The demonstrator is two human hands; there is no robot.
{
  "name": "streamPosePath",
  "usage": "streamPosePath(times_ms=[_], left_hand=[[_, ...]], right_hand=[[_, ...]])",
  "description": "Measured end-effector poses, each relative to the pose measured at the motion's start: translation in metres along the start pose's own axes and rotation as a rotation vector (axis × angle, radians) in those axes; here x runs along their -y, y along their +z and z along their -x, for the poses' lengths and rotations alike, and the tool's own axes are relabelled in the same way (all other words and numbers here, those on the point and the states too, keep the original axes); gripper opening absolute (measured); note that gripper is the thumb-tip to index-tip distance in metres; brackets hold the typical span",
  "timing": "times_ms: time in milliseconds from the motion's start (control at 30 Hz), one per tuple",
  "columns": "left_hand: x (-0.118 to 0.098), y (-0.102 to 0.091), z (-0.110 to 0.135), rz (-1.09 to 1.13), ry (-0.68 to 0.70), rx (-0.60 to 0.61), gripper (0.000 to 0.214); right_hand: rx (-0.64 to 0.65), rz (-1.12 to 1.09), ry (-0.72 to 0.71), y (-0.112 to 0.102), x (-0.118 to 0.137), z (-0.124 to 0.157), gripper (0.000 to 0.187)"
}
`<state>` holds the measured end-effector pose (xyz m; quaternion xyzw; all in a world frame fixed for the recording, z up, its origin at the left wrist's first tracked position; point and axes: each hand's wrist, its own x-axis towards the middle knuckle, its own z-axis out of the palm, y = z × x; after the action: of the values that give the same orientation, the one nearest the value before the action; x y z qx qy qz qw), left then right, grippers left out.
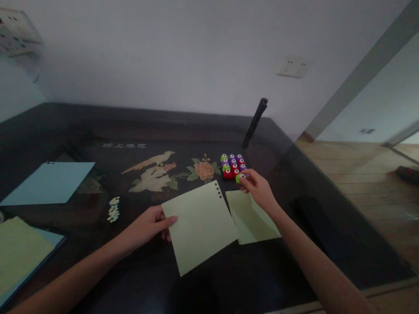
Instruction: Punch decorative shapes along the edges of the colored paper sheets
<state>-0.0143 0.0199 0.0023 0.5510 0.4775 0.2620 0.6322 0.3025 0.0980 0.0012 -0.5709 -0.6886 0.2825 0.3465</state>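
Note:
My left hand (151, 225) pinches the left edge of a pale yellow-green sheet of paper (202, 235), thumb on top. Several small dark cut-outs run along the sheet's far right corner. Between the fingertips of my right hand (260, 189) is a small green craft punch (239, 178) with a white eye-like spot. It is just in front of a block of similar punches (234, 165) in red, purple and green, set in rows. More yellow-green paper (256, 228) lies beneath my right wrist, partly covered by the held sheet.
Left of my left hand is a small pile of paper bits (114, 209). A light blue sheet (49, 181) with cut-outs lies farther left. Stacked paper (2, 265) occupies the near left corner. A black rod (255, 123) stands behind the punches on the dark table (86, 125).

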Motion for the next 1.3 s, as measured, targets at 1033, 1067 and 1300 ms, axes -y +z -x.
streamPosePath(times_ms=[1033,1067,1300], left_hand=[[0.0,0.024,-0.01,0.048,-0.002,0.201,0.037],[-0.002,0.025,-0.013,0.046,0.002,0.204,0.036],[-0.021,0.047,-0.058,-0.016,0.068,0.25,0.024]], right_hand=[[-0.063,0.299,-0.097,0.022,-0.015,-0.022,0.022],[-0.07,0.269,-0.094,0.018,-0.013,-0.019,0.021],[0.009,-0.001,0.044,-0.032,-0.009,0.016,0.036]])
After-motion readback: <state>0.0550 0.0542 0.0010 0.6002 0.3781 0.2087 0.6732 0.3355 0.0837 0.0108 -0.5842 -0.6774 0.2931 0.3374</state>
